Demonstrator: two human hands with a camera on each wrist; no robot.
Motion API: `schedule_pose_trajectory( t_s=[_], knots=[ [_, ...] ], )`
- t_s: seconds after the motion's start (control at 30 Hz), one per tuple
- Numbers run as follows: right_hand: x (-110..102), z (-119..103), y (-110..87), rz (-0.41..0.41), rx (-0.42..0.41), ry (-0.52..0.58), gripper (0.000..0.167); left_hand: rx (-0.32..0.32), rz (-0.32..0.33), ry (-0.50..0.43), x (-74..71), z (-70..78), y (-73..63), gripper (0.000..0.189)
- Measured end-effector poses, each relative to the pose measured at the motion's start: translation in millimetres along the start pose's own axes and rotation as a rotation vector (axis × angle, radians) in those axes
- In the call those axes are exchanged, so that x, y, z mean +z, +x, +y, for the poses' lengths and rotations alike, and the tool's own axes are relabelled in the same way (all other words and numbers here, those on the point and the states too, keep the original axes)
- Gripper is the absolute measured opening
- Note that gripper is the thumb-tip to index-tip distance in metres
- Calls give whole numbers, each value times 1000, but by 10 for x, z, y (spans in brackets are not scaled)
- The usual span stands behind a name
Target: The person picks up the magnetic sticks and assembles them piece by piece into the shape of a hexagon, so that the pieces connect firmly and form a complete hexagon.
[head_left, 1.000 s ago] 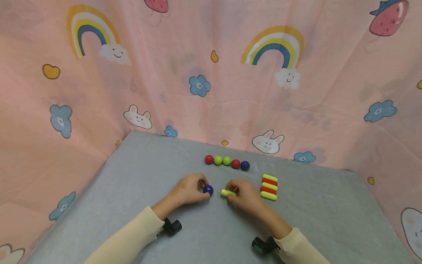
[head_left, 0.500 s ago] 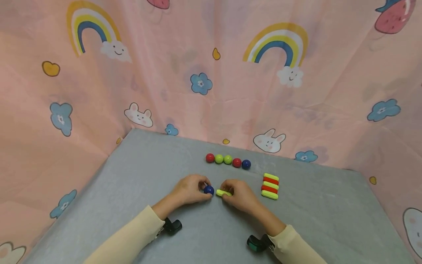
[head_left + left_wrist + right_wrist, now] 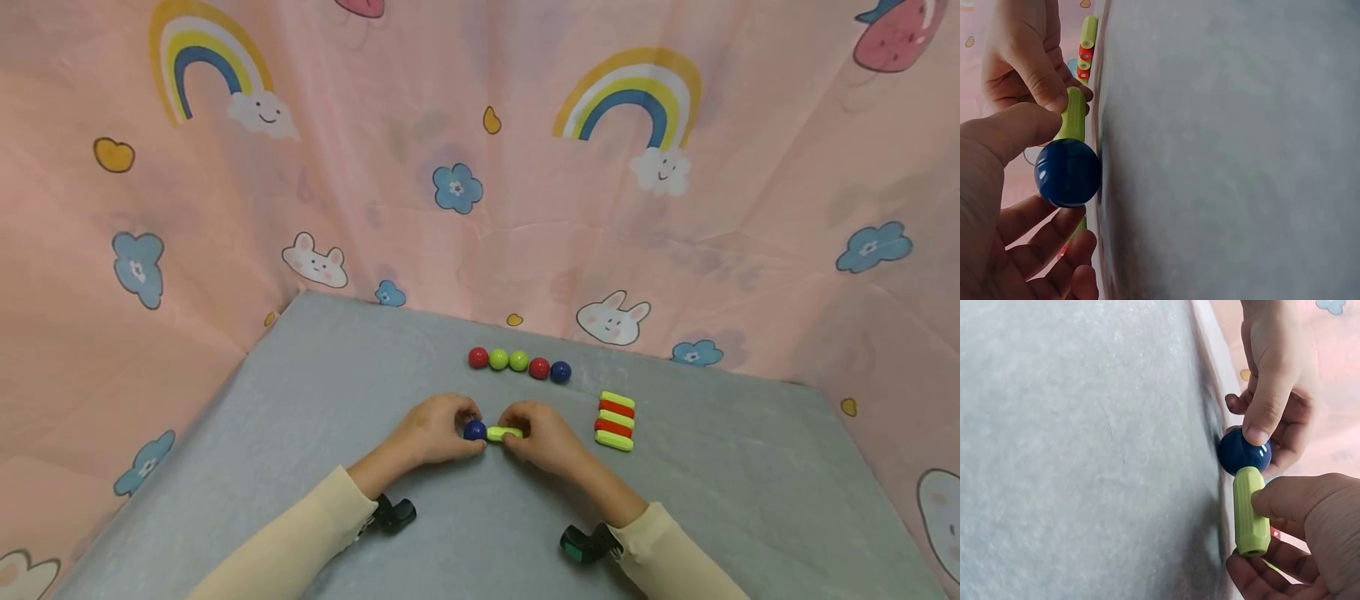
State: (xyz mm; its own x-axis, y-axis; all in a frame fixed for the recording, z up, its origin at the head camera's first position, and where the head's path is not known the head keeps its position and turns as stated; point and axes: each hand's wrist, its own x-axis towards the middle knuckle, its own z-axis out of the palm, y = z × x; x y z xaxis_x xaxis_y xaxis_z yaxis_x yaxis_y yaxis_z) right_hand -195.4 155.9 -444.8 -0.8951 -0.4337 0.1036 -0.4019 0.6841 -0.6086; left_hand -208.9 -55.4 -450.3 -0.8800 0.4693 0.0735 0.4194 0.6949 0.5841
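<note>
My left hand [image 3: 433, 431] pinches a shiny blue ball [image 3: 475, 430] between thumb and fingers. Facing it, my right hand [image 3: 546, 437] grips a ribbed yellow-green rod [image 3: 1249, 509], its thumb pressed along the side. One end of the rod [image 3: 1073, 115] touches the ball [image 3: 1241, 452]; whether it sits inside a hole there cannot be seen. A small hole shows in the rod's free end in the right wrist view. Both pieces are held close over the grey table.
Behind the hands runs a row of red, green and blue balls [image 3: 518, 360]. To the right lie several yellow-green and red rods [image 3: 615, 421] side by side. A pink printed curtain [image 3: 450, 250] stands along the back of the grey tabletop [image 3: 360, 358].
My right hand has moved left with the yellow-green rod, closing the gap until the rod meets the blue ball. The left hand has stayed nearly still.
</note>
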Motion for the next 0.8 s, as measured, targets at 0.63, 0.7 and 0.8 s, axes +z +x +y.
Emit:
schedule_pose_trajectory(
  t_s=[0.63, 0.7, 0.8],
  knots=[
    [-83, 16, -50, 8, 2, 4, 11, 64, -2, -40, 104, 83, 122, 14],
    [-127, -7, -61, 16, 14, 19, 12, 61, -4, -34, 106, 86, 126, 14],
    [-231, -77, -70, 45, 22, 42, 14, 55, -5, -25, 95, 88, 129, 15]
  ],
)
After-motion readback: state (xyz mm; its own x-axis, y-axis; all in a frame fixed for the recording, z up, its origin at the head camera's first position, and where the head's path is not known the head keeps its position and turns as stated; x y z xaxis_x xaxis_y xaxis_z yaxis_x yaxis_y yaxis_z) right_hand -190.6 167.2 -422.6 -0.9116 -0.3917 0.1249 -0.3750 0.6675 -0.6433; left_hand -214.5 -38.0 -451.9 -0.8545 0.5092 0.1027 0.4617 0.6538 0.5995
